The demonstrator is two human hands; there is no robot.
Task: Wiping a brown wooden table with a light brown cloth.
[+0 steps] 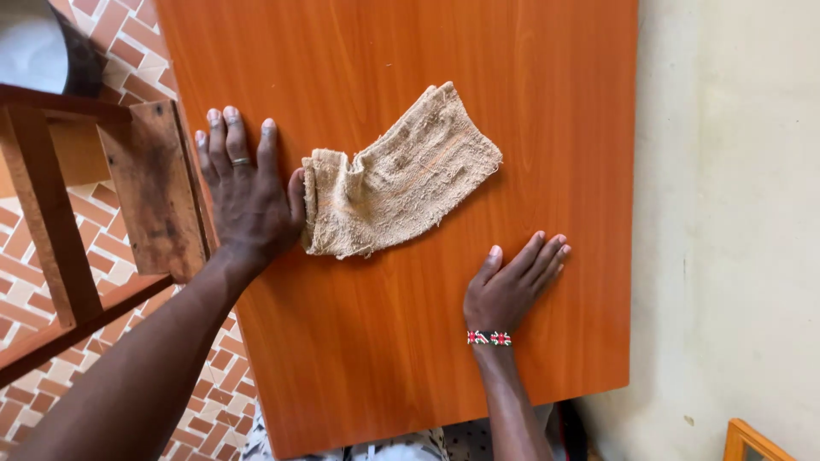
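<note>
Left hand (248,192) spread flat at table (384,358) left edge, thumb touching cloth (397,175). Right hand (512,286) flat, fingers together, apart from cloth, toward near right corner.

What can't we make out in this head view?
- Underside of the cloth: hidden by its own folds.
- Left hand palm and its thumb tip at the cloth's edge: hidden by the hand's back; cannot tell if it pinches the cloth.
- Right hand palm: pressed flat on the table.
- Table's far end: cut off by the top edge.
- Wooden chair: cut off at the left edge.
</note>
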